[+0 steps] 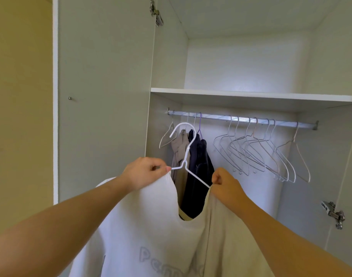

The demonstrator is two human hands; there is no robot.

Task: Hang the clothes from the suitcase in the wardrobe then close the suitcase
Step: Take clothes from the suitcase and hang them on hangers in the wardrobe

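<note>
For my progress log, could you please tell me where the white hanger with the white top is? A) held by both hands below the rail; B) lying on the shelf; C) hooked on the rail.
A: the left hand and right hand each pinch an end of the white hanger, its hook off the rail.

You can see pale grey letters low on the white top (151,226). They start with "Pe". The rest is too faint to read.
</note>
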